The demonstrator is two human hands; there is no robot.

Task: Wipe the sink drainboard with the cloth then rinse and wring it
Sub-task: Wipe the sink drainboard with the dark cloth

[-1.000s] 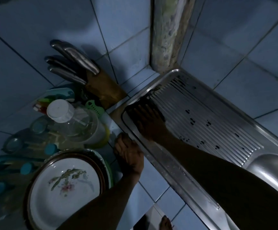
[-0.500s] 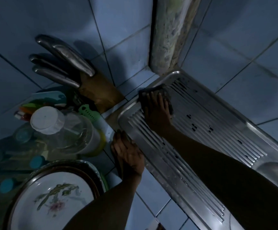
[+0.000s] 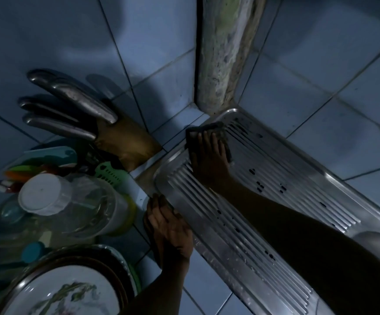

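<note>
The ribbed steel drainboard [image 3: 302, 192] runs diagonally from the tiled corner down to the right. My right hand [image 3: 209, 160] lies flat on a dark cloth [image 3: 209, 128], pressing it onto the drainboard's far corner. Most of the cloth is hidden under my fingers. My left hand [image 3: 169, 230] rests with fingers spread on the tiled counter, its fingertips touching the drainboard's near-left rim. Several dark specks dot the ridges. The sink basin [image 3: 375, 242] shows at the right edge, mostly behind my forearm.
A knife block [image 3: 125, 142] with steel handles leans at the wall on the left. Below it stand a clear jar with a white lid [image 3: 41, 194], a green rack [image 3: 109, 173] of utensils and a flowered plate [image 3: 66, 294]. A stained pillar [image 3: 223, 53] rises at the corner.
My right hand has slid the cloth from the near-left part of the drainboard up into its far corner. My left hand has stayed at the rim. The view has shifted slightly.
</note>
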